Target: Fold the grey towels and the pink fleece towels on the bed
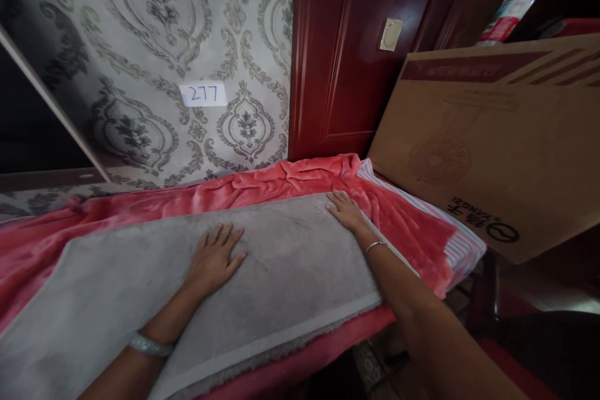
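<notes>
A: Where lies the gray cloth (281,275), please?
B: From the centre it spreads towards 7 and 8 o'clock, on top of the pink-red blanket (285,180), which shows wrinkles behind it at 12 o'clock
A: And how would one smooth it well?
B: I judge that flattening is the step. On the left, I would use the whole palm and stroke outward with soft pressure; on the right, I would rest the fingers lightly on the far corner, so that it does not slip. Too strong a push could bunch the soft blanket below
A: How open is the grip?
B: The left hand (216,261), near 8 o'clock, is wide, palm down, with fingers and thumb spread on the cloth. The right hand (345,209), near 4 o'clock, is also flat, its fingers less spread, touching the cloth at its far right corner. Neither one grasps anything
</notes>
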`<state>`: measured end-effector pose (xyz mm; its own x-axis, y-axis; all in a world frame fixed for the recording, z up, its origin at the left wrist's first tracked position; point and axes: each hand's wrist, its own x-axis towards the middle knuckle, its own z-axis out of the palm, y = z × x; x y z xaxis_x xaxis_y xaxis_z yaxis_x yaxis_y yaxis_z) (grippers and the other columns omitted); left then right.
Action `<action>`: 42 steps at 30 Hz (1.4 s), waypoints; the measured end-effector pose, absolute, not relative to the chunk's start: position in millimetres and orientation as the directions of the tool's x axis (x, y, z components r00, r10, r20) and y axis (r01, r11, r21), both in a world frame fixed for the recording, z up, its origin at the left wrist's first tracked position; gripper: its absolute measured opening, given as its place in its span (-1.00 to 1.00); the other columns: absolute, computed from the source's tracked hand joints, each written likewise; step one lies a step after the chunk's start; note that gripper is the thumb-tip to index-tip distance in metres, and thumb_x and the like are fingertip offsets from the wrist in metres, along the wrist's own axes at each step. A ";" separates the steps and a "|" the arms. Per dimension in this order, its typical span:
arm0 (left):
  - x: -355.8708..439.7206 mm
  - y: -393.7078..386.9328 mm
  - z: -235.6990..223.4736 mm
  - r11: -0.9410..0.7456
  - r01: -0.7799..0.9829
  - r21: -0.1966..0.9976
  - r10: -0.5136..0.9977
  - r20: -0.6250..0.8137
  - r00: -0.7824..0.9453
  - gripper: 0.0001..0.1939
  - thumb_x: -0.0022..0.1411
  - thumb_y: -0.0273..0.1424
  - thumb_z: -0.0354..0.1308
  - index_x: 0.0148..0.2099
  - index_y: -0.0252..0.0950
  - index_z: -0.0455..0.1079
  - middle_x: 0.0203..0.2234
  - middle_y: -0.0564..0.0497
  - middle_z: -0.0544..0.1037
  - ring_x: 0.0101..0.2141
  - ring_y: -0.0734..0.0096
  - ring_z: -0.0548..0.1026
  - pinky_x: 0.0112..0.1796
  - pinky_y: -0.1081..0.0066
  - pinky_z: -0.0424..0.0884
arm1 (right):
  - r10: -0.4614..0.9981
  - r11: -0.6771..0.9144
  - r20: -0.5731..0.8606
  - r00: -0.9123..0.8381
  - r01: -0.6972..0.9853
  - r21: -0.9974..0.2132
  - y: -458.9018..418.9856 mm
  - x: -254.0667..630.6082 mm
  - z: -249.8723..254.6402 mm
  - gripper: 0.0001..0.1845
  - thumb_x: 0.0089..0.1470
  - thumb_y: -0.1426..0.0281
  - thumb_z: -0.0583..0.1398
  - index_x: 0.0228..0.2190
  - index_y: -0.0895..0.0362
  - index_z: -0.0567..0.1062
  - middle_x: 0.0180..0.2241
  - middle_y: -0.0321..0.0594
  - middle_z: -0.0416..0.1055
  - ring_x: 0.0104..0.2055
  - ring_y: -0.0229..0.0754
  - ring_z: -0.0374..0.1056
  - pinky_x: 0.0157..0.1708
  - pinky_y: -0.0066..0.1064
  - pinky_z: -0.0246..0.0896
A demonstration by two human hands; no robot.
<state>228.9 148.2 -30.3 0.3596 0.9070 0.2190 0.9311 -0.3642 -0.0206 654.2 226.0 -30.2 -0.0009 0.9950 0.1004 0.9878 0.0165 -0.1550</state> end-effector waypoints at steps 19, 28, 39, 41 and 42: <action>230.9 122.6 -27.6 -0.378 0.919 0.111 0.917 0.178 0.356 -0.32 0.44 0.04 -0.10 0.45 -0.17 0.17 0.41 -0.19 0.21 0.40 -0.03 0.13 0.35 -0.11 0.01 | 0.939 0.304 0.176 -0.296 0.952 -0.020 153.9 495.8 -55.2 -0.33 0.39 0.06 -0.16 0.40 -0.03 0.17 0.46 -0.15 0.00 0.47 0.14 -0.08 0.32 0.23 -0.01; 82.7 120.7 -2.5 0.102 0.987 0.124 0.992 0.065 -0.110 -0.33 0.47 -0.03 -0.18 0.50 -0.15 0.05 0.48 -0.10 0.03 0.46 0.04 -0.06 0.38 -0.12 -0.15 | 0.912 0.344 0.249 -0.325 0.938 -0.037 167.3 504.3 -73.9 -0.26 0.33 0.01 -0.20 0.37 0.00 0.24 0.43 -0.13 0.08 0.43 0.19 0.02 0.28 0.28 0.04; 26.7 118.0 -4.5 0.436 0.890 0.135 0.889 0.092 -0.449 -0.28 0.47 -0.06 -0.30 0.50 -0.32 0.03 0.47 -0.30 0.01 0.44 -0.16 0.00 0.33 -0.22 -0.03 | 0.905 0.345 0.279 -0.320 0.938 -0.044 169.2 505.0 -77.2 -0.29 0.33 0.01 -0.16 0.36 -0.04 0.27 0.42 -0.14 0.11 0.42 0.19 0.04 0.27 0.28 0.07; 25.8 118.0 0.7 0.448 0.884 0.134 0.886 0.066 -0.459 -0.29 0.46 -0.06 -0.27 0.49 -0.32 0.05 0.47 -0.28 0.04 0.43 -0.15 0.04 0.33 -0.19 0.01 | 0.910 0.338 0.270 -0.315 0.940 -0.041 167.3 503.0 -73.8 -0.31 0.35 0.03 -0.16 0.36 -0.03 0.27 0.42 -0.13 0.10 0.42 0.18 0.03 0.27 0.27 0.07; 24.8 117.3 5.2 0.443 0.887 0.132 0.891 0.048 -0.452 -0.30 0.46 -0.05 -0.24 0.49 -0.30 0.07 0.46 -0.27 0.05 0.42 -0.14 0.06 0.33 -0.16 0.04 | 0.911 0.337 0.264 -0.315 0.941 -0.040 166.4 501.9 -72.0 -0.31 0.35 0.03 -0.16 0.36 -0.03 0.26 0.42 -0.12 0.10 0.43 0.18 0.03 0.27 0.27 0.07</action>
<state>24.8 117.3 5.2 -0.4520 0.8907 0.0482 0.8868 0.4428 0.1323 501.9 166.4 -72.0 -0.3154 0.9114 0.2645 0.9406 0.3371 -0.0399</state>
